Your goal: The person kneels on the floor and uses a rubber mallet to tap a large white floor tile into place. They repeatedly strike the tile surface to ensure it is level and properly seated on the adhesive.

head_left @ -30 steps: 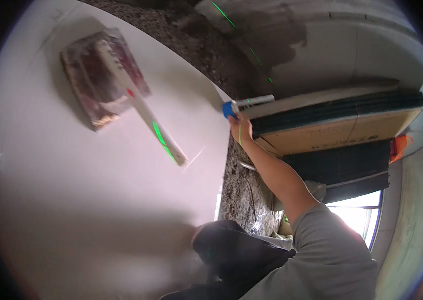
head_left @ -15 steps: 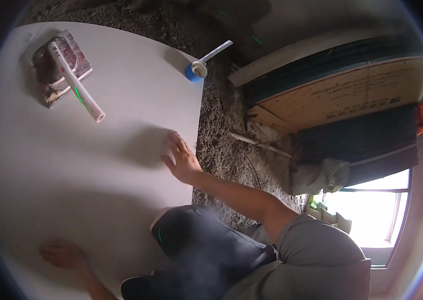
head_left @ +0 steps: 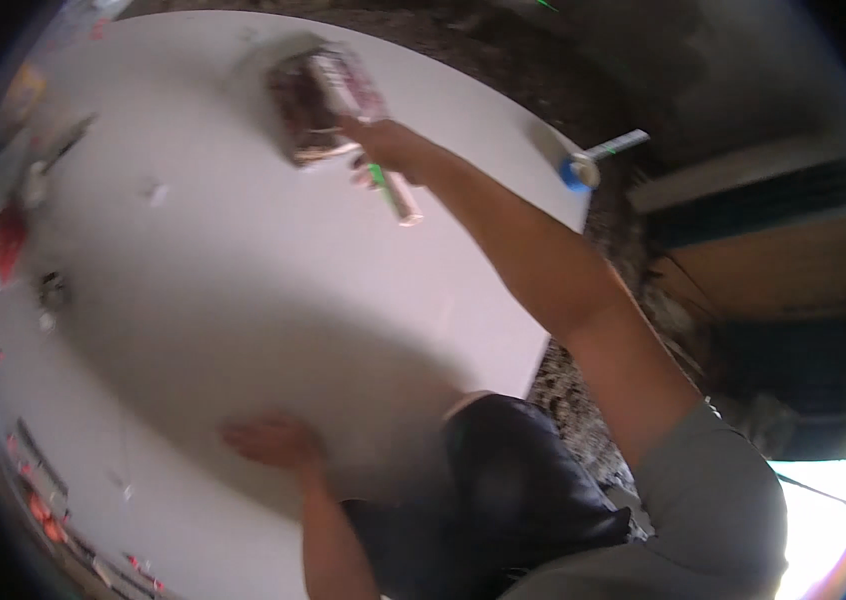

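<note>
A large pale flat board (head_left: 193,270) lies under both of my hands. My right hand (head_left: 390,150) reaches to its far part, fingers closed round a white tube (head_left: 404,200) with a green light line across it. The tube lies across a reddish-brown, stained block (head_left: 301,105), which is blurred by motion. I cannot tell whether the tube is lifted off the block. Nearer to me, my left hand (head_left: 275,441) rests flat on the board, fingers stretched and holding nothing.
A blue-and-white roll (head_left: 578,172) with a white marked strip (head_left: 620,145) sits at the board's right corner. Red and dark small items (head_left: 10,240) lie along the left rim. Rough ground (head_left: 583,410) borders the board; stacked panels (head_left: 773,270) stand to the right. My dark-clothed knee (head_left: 503,450) is by the near edge.
My right hand has moved from the board's right edge to the tube and closed on it. My left hand stays flat on the board. The view has swung left.
</note>
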A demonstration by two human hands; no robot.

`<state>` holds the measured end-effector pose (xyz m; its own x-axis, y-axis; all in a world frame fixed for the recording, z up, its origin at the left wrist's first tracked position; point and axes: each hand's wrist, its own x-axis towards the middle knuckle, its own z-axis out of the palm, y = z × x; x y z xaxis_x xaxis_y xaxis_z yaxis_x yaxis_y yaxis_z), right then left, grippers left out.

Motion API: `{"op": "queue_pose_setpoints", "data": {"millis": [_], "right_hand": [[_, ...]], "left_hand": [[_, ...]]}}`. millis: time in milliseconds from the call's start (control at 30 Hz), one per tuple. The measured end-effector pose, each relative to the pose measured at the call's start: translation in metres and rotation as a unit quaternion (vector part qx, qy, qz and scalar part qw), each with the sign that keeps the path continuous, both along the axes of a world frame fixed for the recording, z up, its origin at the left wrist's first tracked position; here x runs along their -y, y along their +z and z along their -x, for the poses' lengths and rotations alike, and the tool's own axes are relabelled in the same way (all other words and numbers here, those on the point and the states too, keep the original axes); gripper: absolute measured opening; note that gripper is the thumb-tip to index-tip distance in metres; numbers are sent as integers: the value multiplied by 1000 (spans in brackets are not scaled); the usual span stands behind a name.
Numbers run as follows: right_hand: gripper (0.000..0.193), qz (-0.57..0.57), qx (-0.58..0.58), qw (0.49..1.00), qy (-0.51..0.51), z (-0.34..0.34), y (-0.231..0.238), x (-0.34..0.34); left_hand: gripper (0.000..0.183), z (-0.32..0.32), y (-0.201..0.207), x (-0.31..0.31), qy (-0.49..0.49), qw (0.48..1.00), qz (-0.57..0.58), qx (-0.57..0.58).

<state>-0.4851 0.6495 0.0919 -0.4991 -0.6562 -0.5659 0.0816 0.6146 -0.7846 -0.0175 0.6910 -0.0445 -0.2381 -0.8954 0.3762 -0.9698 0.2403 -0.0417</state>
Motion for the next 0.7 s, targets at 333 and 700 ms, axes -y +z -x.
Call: {"op": "queue_pose_setpoints", "data": {"millis": [333, 700], "right_hand": [[41, -146, -410, 851, 295, -32, -36, -103], [75, -214, -213, 953, 8, -157, -31, -376]], "left_hand": [[69, 12, 29, 5, 82, 989, -106, -63], [86, -109, 86, -11, -2, 898, -436, -52]]}}
